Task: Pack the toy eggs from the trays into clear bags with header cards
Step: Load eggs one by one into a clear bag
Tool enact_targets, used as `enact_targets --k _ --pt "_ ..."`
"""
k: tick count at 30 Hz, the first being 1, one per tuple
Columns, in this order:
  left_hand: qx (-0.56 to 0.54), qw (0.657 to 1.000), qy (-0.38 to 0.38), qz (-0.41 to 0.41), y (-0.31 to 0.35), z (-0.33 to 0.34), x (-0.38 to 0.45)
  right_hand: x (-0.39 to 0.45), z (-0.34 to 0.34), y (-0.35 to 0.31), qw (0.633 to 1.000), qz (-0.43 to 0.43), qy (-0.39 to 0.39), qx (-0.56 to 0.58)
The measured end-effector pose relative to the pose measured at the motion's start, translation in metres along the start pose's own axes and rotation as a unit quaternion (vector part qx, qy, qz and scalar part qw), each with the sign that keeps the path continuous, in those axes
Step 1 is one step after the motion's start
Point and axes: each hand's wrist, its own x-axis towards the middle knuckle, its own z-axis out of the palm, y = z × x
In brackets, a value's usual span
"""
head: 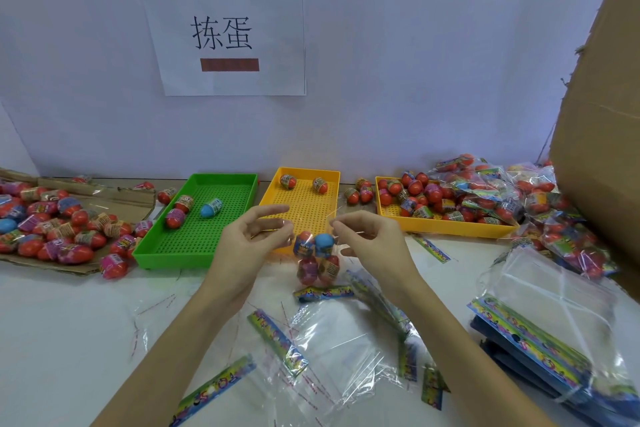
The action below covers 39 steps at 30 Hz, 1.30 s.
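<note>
Clear bag (313, 253), hanging at the frame's centre with its header card (323, 293) at six o'clock, is holding four toy eggs, one blue. Left hand (249, 239) and right hand (367, 236) are pinching its open mouth; sealing the flap likely comes next.

clear bag (313, 255) upright, four toy eggs (323, 243) inside

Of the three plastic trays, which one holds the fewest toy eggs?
The middle yellow tray, behind the hands: only two eggs, near its far edge. The green tray holds three; the right yellow tray holds many.
</note>
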Motion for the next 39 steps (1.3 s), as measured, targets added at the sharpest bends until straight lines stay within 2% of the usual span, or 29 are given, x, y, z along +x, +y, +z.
enact_targets --k 5,10,20,29,39 --pt "0.002 1.000 0.009 -0.002 -0.003 -0.002 0.002 0.001 -0.003 0.000 0.999 -0.025 -0.016 -0.039" --pt "-0.084 0.995 0.006 -0.050 -0.002 -0.005 0.003 0.005 -0.013 -0.002 1.000 -0.026 -0.007 -0.012" --pt "-0.087 0.995 -0.038 -0.041 0.001 -0.015 0.006 0.004 -0.019 -0.009 0.998 -0.016 -0.061 0.002" --pt "0.019 0.998 -0.047 0.047 0.010 -0.017 0.004 0.004 -0.027 -0.012 0.997 -0.032 -0.075 0.002" --pt "0.084 0.990 -0.075 0.085 0.007 -0.025 0.004 0.005 -0.031 -0.008 0.995 -0.038 -0.091 -0.004"
